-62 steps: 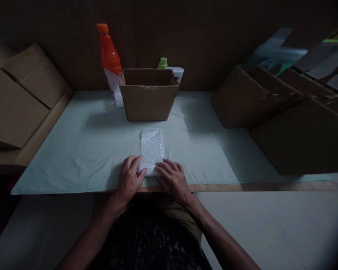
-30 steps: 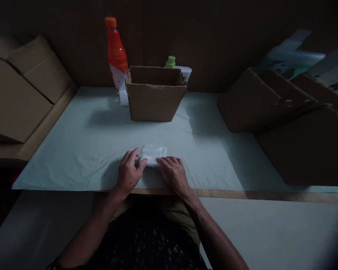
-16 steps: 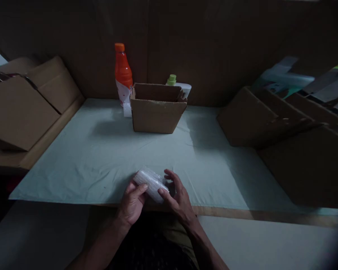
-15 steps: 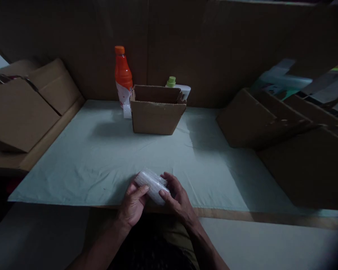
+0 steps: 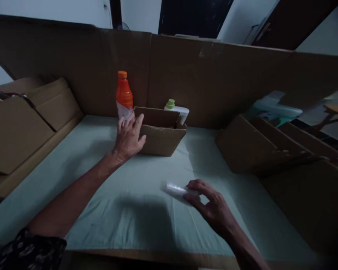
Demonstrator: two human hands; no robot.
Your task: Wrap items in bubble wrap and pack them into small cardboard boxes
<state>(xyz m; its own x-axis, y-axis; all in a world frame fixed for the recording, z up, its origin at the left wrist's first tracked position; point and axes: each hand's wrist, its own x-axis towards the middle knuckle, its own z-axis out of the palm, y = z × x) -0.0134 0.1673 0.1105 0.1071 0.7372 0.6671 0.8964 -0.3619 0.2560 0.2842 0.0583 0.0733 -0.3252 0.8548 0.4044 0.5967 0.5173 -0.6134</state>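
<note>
A small bubble-wrapped bundle (image 5: 174, 189), blurred by motion, is pinched at one end by my right hand (image 5: 208, 200) over the cloth. My left hand (image 5: 129, 138) reaches forward with its fingers stretched out and apart. It is at the left end of a small cardboard box (image 5: 160, 140), in front of a bottle (image 5: 124, 93) with orange contents and an orange cap. Whether the fingertips touch the box or the bottle I cannot tell. The lower part of the bottle is hidden behind the hand.
Behind the small box is a white bottle with a green cap (image 5: 170, 104). Cardboard boxes stand at left (image 5: 19, 131) and right (image 5: 248, 146), the right one holding a teal bottle (image 5: 276, 108). A cardboard wall (image 5: 180, 71) closes the back; pale cloth (image 5: 146, 176) covers the table.
My left hand has let go of the bubble-wrapped bundle and moved forward to the box. My right hand has carried the bundle forward and right. The view has tilted up.
</note>
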